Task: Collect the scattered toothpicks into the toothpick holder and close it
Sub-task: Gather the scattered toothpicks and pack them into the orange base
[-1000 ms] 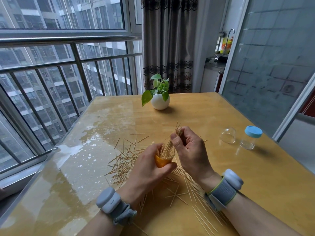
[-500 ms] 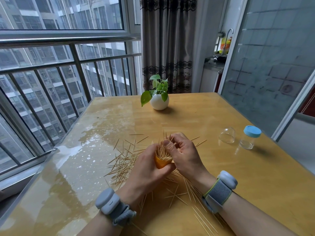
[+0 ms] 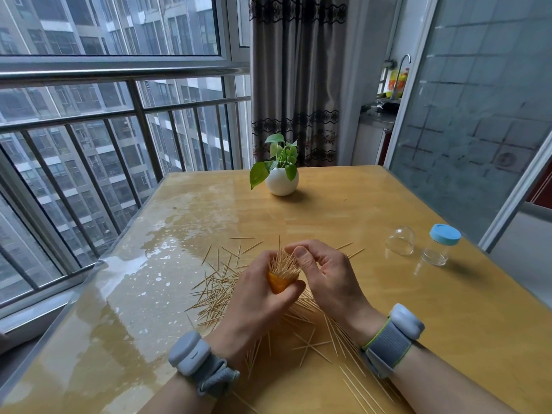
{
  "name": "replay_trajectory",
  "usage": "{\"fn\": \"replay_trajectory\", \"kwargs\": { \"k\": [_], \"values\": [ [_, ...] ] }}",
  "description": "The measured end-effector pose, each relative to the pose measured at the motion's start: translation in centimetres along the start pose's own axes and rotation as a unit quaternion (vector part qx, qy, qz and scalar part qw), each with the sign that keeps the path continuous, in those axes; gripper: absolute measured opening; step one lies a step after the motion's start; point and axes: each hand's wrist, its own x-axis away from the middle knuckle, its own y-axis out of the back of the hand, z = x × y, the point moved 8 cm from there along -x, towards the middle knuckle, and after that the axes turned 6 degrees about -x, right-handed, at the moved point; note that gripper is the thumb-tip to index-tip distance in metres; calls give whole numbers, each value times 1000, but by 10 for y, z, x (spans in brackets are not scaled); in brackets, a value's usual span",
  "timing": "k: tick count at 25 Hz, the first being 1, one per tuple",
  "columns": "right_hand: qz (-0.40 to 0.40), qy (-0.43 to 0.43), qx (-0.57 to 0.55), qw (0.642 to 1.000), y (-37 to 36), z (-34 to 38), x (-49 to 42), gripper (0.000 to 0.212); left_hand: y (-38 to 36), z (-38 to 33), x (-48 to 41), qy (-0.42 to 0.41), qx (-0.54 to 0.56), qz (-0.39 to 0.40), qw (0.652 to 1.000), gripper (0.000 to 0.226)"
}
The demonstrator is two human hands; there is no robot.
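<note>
in the head view, the person's left hand [image 3: 257,297] is gripping the orange toothpick holder [image 3: 279,284], with the fingers wrapping round its far side and the thumb pressing across its near side. the hand is holding the holder just above the table [image 3: 433,339], tilted a little away from the camera, near the middle of the near half. a bundle of toothpicks [image 3: 282,264] is standing in the holder's open mouth, fanning out and sticking well above the rim.

the right hand [image 3: 328,277] is arching over the bundle from the right with its fingers curling. the thumb and forefinger tips are lying against the upper ends of the sticks, and it cannot be told whether they are pinching any stick or only touching them.

loose toothpicks [image 3: 215,294] are lying scattered on the table, thickest to the left of the hands and under them. others are trailing toward the near edge between the forearms, and a few are lying beyond the right hand.

each wrist is wearing a grey wrist band [image 3: 194,358] with a rounded pale block on top.

well apart to the right, a clear dome [image 3: 400,241] is sitting on the table just beside a small clear jar [image 3: 439,249], which is wearing a blue cap. at the far end, a round white pot [image 3: 281,183] is holding a green leafy plant. a window with a metal railing [image 3: 119,70] is running along the table's left side.
</note>
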Motion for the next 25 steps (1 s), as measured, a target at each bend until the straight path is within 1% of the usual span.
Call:
{"fn": "replay_trajectory", "kwargs": {
  "k": [2,3,5,6,7,8,9,10,12,13,15,16,18,19,20,21,22,23,24,25],
  "values": [
    [11,24,12,1000,-4,6,1,36,0,2,0,-4,-5,4,1000,29],
    [22,21,1,1000,-5,8,-1,46,-2,2,0,-14,-14,13,1000,32],
    [58,27,3,998,-5,14,-4,76,-10,-2,2,-48,-42,46,997,38],
    [88,40,33,995,-8,18,-5,87,-15,-4,3,-61,-54,67,994,40],
    [122,58,76,988,-13,22,-4,91,-19,-4,4,-68,-58,86,992,42],
    [152,78,125,977,-18,25,-3,89,-22,-5,5,-71,-53,97,991,42],
    [168,96,166,967,-22,25,-1,83,-22,-7,5,-72,-42,98,992,41],
    [166,110,195,960,-23,24,0,74,-21,-8,4,-75,-35,90,993,37],
    [133,109,224,959,-18,19,-3,60,-18,-9,2,-81,-33,67,994,28],
    [119,98,230,961,-15,18,-4,59,-16,-10,2,-84,-32,59,994,27],
    [115,87,235,961,-19,19,-1,65,-16,-9,3,-84,-24,56,995,25],
    [127,90,233,960,-25,23,3,69,-17,-8,3,-82,-16,58,995,24],
    [186,87,214,955,-42,29,11,83,-17,-3,3,-68,-12,59,996,28],
    [216,68,188,956,-46,28,11,90,-15,-1,2,-59,-16,54,997,32],
    [226,42,151,961,-43,27,8,93,-13,1,1,-53,-21,44,997,36],
    [215,12,107,971,-33,22,1,92,-10,3,0,-45,-24,34,998,39],
    [190,-14,78,979,-19,14,-8,86,-9,5,-1,-38,-23,27,999,42],
    [160,-36,89,982,-1,5,-17,76,-7,7,-2,-32,-20,22,999,43],
    [138,-58,143,978,16,-8,-24,66,-6,9,-3,-28,-21,16,999,44],
    [131,-86,222,962,29,-24,-28,58,-3,10,-4,-27,-26,9,999,45]
  ]
}}
